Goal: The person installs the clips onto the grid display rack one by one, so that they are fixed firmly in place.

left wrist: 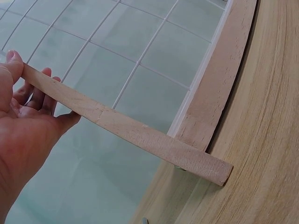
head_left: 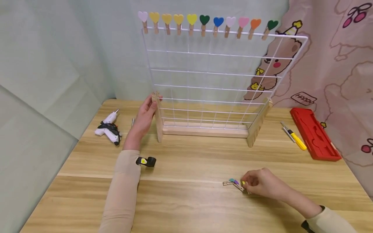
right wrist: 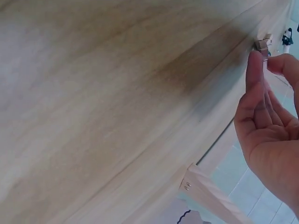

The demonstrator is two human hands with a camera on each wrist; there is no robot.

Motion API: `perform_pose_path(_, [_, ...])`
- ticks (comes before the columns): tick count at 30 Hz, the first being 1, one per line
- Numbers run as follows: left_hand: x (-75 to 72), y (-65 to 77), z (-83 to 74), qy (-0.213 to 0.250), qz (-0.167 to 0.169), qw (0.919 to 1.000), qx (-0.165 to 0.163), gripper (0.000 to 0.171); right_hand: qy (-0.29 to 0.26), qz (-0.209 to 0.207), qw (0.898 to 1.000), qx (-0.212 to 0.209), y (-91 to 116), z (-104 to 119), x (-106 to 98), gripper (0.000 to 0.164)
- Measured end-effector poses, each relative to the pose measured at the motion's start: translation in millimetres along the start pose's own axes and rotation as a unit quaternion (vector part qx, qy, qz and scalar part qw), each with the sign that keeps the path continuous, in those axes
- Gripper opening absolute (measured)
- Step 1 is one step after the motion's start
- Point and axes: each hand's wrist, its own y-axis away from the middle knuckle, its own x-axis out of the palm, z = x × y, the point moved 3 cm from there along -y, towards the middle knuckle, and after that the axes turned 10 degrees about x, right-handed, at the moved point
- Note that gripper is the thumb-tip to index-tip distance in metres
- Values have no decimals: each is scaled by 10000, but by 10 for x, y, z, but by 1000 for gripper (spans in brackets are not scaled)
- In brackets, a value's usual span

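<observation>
A white wire grid rack [head_left: 208,71] stands upright in a wooden base [head_left: 204,131]. My left hand [head_left: 144,118] grips the rack's left wooden side post [left wrist: 126,128], thumb on one side and fingers behind it. Along the top wire sits a row of small clothespins with coloured hearts, such as a blue-heart clothespin [head_left: 218,22]. Low over the table, my right hand [head_left: 265,184] pinches a yellow-heart clothespin [head_left: 243,183] between thumb and index finger, partly hidden by them. Just left of it lie a teal-heart clothespin [head_left: 227,183] and a purple-heart clothespin [head_left: 239,187].
A white glue gun [head_left: 109,127] with its black cord wound round it lies on the wooden table [head_left: 180,207] at left. On the right are a yellow-handled tool [head_left: 297,139] and a red tray [head_left: 316,136]. A patterned cloth [head_left: 335,81] hangs behind.
</observation>
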Motion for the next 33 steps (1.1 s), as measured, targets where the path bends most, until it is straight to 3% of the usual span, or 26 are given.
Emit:
perform_pose_path(8, [-44,-13,70,27,-42,10000,3,50,597,-1091,9922,51,-26,21,-42,16])
perform_pose_path(15, [-41,-8,64,58,-58,10000,-40,51,856,-1851,9782,-388,-117,111,-223,14])
perform_pose_path(19, [-36,-14,51,29,-37,10000,-22,51,729,-2156,9722,-542,-229,241,-565,10])
perform_pose_path(22, [-39,-16,46,-18,-23,10000,-6,51,539,-2640,9614,-565,-327,372,-901,18])
perform_pose_path(27, [-31,-21,51,-69,82,9999,78,49,160,-3426,9390,-264,-443,618,-1469,28])
perform_pose_path(33, [-21,-5,48,-85,96,9999,46,49,-455,-3679,9281,347,-449,911,-2056,29])
